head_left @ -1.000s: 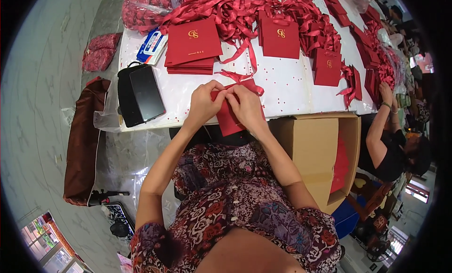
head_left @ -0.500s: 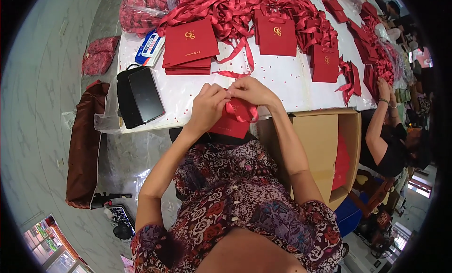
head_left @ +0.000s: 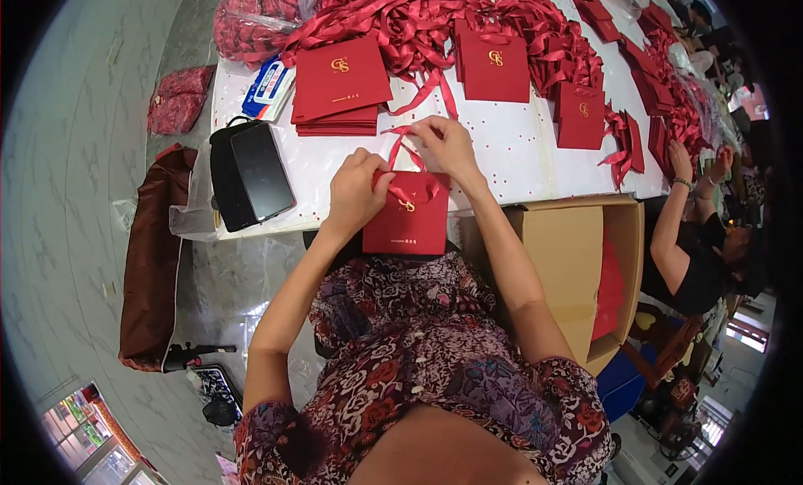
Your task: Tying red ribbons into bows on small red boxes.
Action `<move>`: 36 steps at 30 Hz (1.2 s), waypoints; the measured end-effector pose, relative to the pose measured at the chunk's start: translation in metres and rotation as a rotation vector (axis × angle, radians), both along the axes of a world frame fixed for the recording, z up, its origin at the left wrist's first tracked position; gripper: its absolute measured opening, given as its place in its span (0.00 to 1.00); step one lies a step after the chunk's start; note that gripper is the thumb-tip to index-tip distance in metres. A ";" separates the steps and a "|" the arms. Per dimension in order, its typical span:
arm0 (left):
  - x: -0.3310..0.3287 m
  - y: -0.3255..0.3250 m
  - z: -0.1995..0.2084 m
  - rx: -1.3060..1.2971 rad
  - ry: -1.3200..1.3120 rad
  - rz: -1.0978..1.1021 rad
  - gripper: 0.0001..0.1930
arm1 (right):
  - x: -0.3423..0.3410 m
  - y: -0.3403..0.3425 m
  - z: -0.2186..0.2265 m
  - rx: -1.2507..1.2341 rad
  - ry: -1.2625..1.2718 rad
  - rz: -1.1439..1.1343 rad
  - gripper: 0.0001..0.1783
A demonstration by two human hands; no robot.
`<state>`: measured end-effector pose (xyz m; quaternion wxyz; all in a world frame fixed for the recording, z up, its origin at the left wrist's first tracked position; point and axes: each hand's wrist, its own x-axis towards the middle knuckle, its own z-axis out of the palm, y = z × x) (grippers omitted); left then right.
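The bag (head_left: 405, 226) is red with a gold emblem (head_left: 408, 206). The blouse (head_left: 393, 351) is floral in purple, red and white. The tabletop (head_left: 529, 163) is white, the carton (head_left: 560, 259) tan

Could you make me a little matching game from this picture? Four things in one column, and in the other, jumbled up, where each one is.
1. Nearest red bag
2. Phone
3. Cardboard box
4. Blue-and-white packet

A. On a black pouch-like item, toward the left of the table
B. By the table's near edge, on the right
C. Held by the left hand
D. Left of the large red stack

Pairs: 1-C, 2-A, 3-B, 4-D
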<state>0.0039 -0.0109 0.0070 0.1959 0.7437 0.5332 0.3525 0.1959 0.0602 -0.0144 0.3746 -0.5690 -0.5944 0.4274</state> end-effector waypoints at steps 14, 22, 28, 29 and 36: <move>0.022 0.037 -0.033 -0.048 0.036 0.174 0.08 | -0.004 -0.024 0.000 0.256 -0.352 0.044 0.10; 0.028 0.028 -0.021 -0.159 -0.194 0.130 0.06 | -0.005 -0.027 -0.009 0.029 0.130 -0.012 0.11; 0.027 0.026 -0.019 -0.224 -0.192 0.105 0.07 | -0.007 -0.027 -0.004 0.006 0.051 0.122 0.11; 0.025 0.026 -0.020 -0.223 -0.193 0.105 0.07 | -0.008 -0.028 -0.005 0.077 0.038 0.102 0.10; -0.002 -0.008 -0.020 -0.274 -0.274 0.075 0.17 | -0.007 -0.040 0.011 0.411 -0.410 0.124 0.07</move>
